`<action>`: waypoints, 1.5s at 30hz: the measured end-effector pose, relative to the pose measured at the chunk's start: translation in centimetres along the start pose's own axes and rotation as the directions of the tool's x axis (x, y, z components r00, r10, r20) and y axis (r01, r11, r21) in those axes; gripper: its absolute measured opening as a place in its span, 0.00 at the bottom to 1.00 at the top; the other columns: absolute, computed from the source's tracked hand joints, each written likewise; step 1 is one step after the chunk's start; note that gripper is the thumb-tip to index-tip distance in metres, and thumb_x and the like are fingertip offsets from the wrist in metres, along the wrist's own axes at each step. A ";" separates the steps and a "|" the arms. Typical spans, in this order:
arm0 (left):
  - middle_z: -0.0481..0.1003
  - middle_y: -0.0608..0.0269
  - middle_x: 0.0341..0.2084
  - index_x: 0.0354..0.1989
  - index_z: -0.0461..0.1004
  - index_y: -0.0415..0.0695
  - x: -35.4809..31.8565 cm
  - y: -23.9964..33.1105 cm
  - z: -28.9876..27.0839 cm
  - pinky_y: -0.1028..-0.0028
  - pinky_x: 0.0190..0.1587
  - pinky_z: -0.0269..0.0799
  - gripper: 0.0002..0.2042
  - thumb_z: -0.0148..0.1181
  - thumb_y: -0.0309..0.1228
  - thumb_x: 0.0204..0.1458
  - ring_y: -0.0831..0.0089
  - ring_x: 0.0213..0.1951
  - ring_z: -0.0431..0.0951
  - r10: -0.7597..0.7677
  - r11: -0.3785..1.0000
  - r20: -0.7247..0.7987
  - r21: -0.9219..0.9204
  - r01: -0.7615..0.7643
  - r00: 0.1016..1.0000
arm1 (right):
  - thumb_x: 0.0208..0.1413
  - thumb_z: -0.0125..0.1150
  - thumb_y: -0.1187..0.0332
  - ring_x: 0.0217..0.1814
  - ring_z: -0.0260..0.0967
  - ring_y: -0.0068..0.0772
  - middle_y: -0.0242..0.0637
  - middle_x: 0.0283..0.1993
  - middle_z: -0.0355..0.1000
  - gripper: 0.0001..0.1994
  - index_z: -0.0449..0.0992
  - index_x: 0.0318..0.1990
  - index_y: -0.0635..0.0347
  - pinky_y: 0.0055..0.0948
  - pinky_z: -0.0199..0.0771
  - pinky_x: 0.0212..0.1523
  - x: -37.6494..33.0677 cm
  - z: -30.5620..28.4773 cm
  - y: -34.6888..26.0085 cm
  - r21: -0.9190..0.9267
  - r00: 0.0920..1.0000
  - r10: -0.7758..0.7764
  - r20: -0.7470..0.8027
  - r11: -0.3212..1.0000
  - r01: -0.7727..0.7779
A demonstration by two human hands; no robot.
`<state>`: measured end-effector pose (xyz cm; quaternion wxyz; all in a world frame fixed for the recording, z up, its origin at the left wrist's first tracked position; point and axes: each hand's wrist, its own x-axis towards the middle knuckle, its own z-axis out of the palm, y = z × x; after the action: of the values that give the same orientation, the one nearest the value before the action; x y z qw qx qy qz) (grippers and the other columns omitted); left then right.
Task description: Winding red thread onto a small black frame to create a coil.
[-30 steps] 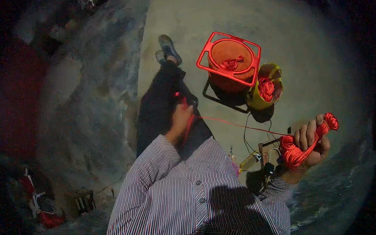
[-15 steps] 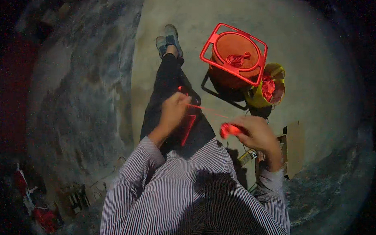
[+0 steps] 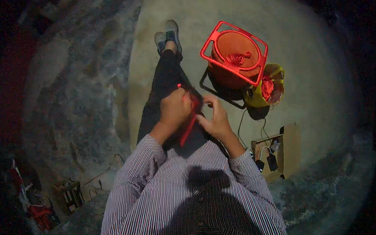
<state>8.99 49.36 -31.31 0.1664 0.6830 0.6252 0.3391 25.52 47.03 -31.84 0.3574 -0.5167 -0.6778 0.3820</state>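
Observation:
My left hand [image 3: 174,108] is closed in a fist over my lap. A small red end pokes out above its knuckles, and a narrow red strip [image 3: 188,131] hangs below it toward my thigh. Just right of it is my right hand [image 3: 217,120], thumb and forefinger spread apart with nothing plainly between them. Between the two hands shows a blurred red patch of thread [image 3: 194,102], whose shape I cannot make out. My dark trousers lie behind it all.
Ahead to the right stands an orange drum-shaped stool [image 3: 236,44] with a red frame and red cord [image 3: 236,58] on top. A yellow container [image 3: 257,95] with red material is beside it. Nearer lies an open cardboard box [image 3: 292,148] with a black plug [image 3: 271,162] and cables.
My right hand has moved left, close to my left hand. The red bundle it held no longer shows in its fingers, and the thread stretched between the hands is gone from sight.

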 end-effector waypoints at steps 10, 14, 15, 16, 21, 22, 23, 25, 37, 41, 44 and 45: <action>0.72 0.63 0.21 0.23 0.68 0.38 -0.5 1.8 -1.1 0.73 0.29 0.64 0.15 0.49 0.36 0.57 0.76 0.27 0.71 -0.202 0.730 0.465 -0.515 0.449 0.862 | 0.55 0.53 0.64 0.24 0.66 0.32 0.39 0.29 0.69 0.20 0.62 0.52 0.65 0.36 0.71 0.28 -6.4 -7.2 -2.1 0.921 0.981 0.144 0.133 0.347 -0.175; 0.74 0.60 0.22 0.27 0.68 0.42 -1.7 -1.8 1.9 0.73 0.27 0.69 0.13 0.48 0.39 0.57 0.72 0.25 0.75 -0.264 0.660 0.417 -0.579 0.478 0.870 | 0.55 0.54 0.61 0.18 0.61 0.26 0.32 0.21 0.65 0.21 0.63 0.53 0.65 0.30 0.64 0.22 -9.8 -11.1 1.4 0.928 0.978 0.203 0.040 0.356 -0.111; 0.74 0.58 0.21 0.29 0.68 0.43 -1.8 -1.7 1.9 0.73 0.26 0.70 0.13 0.47 0.40 0.57 0.71 0.24 0.75 -0.315 0.307 0.664 -0.605 0.735 0.678 | 0.55 0.55 0.63 0.19 0.62 0.26 0.32 0.22 0.65 0.22 0.62 0.54 0.64 0.29 0.65 0.23 -10.9 -12.0 2.4 0.874 0.953 0.294 0.067 0.444 -0.198; 0.74 0.58 0.21 0.29 0.68 0.43 -1.7 -1.6 1.7 0.73 0.26 0.70 0.13 0.47 0.40 0.57 0.71 0.24 0.75 -0.317 0.308 0.661 -0.606 0.733 0.680 | 0.55 0.55 0.63 0.19 0.62 0.26 0.32 0.22 0.65 0.22 0.62 0.54 0.64 0.29 0.65 0.23 -12.0 -12.2 4.3 0.874 0.954 0.292 0.069 0.443 -0.198; 0.71 0.58 0.16 0.31 0.65 0.46 -1.4 -1.7 2.1 0.73 0.20 0.67 0.11 0.45 0.41 0.55 0.70 0.17 0.71 -0.191 0.259 0.795 -0.525 0.811 0.576 | 0.52 0.59 0.65 0.24 0.61 0.20 0.27 0.29 0.68 0.17 0.70 0.47 0.63 0.23 0.63 0.25 -16.0 -9.4 7.6 0.297 0.861 0.478 0.172 0.808 -0.508; 0.71 0.58 0.16 0.31 0.65 0.46 -1.4 -1.8 2.3 0.73 0.20 0.67 0.11 0.45 0.41 0.55 0.70 0.17 0.71 -0.192 0.256 0.795 -0.526 0.811 0.576 | 0.52 0.59 0.65 0.24 0.61 0.20 0.27 0.29 0.68 0.17 0.70 0.47 0.63 0.23 0.63 0.25 -16.2 -8.8 7.7 0.295 0.861 0.478 0.175 0.809 -0.509; 0.70 0.59 0.15 0.30 0.65 0.47 -1.4 -1.9 2.5 0.73 0.19 0.67 0.10 0.46 0.40 0.55 0.70 0.16 0.70 -0.207 0.244 0.783 -0.540 0.806 0.587 | 0.52 0.59 0.65 0.26 0.61 0.19 0.26 0.29 0.67 0.16 0.71 0.46 0.63 0.23 0.63 0.27 -16.3 -8.2 7.8 0.316 0.847 0.515 0.130 0.789 -0.528; 0.70 0.59 0.15 0.29 0.65 0.47 -1.2 -1.9 2.5 0.73 0.19 0.67 0.09 0.46 0.39 0.54 0.71 0.16 0.69 -0.222 0.241 0.772 -0.549 0.800 0.596 | 0.52 0.59 0.65 0.28 0.61 0.18 0.24 0.28 0.65 0.16 0.72 0.46 0.63 0.22 0.64 0.29 -16.3 -7.5 9.4 0.347 0.831 0.550 0.084 0.766 -0.541; 0.63 0.49 0.51 0.49 0.66 0.39 -4.3 2.1 1.0 0.67 0.53 0.61 0.21 0.60 0.35 0.48 0.61 0.50 0.66 0.156 0.959 0.049 -0.246 -0.140 0.986 | 0.61 0.41 0.50 0.37 0.71 0.37 0.43 0.41 0.71 0.24 0.64 0.52 0.62 0.37 0.73 0.41 -6.4 -3.3 1.7 0.865 0.811 0.310 0.496 -0.098 -0.492; 0.68 0.53 0.47 0.49 0.67 0.38 -5.4 5.2 -0.8 0.67 0.55 0.61 0.20 0.61 0.31 0.47 0.63 0.50 0.68 0.204 0.872 0.313 -0.488 -0.027 0.927 | 0.61 0.40 0.46 0.51 0.69 0.38 0.42 0.48 0.69 0.27 0.61 0.57 0.59 0.39 0.69 0.54 -5.9 -0.6 -0.3 0.835 0.820 0.334 0.465 0.141 -0.531; 0.70 0.63 0.46 0.51 0.66 0.40 -4.4 4.7 -1.1 0.73 0.51 0.67 0.20 0.56 0.21 0.47 0.73 0.46 0.72 -0.107 0.366 0.508 -0.779 0.509 0.855 | 0.61 0.39 0.44 0.52 0.66 0.30 0.39 0.50 0.68 0.29 0.60 0.59 0.57 0.30 0.69 0.49 -4.3 -2.2 1.7 0.710 0.790 0.203 0.579 0.351 -0.611; 0.70 0.63 0.46 0.51 0.66 0.40 -3.5 4.5 -1.4 0.73 0.51 0.67 0.20 0.56 0.21 0.47 0.73 0.46 0.72 -0.106 0.367 0.510 -0.778 0.510 0.854 | 0.61 0.39 0.45 0.50 0.67 0.28 0.37 0.50 0.68 0.28 0.60 0.59 0.57 0.26 0.70 0.45 -3.3 -2.7 2.6 0.590 0.707 0.108 0.699 0.471 -0.656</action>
<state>11.41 44.97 -28.29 0.6794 0.4063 0.4227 0.4412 29.73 44.67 -33.25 0.2283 -0.2986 -0.3548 0.8560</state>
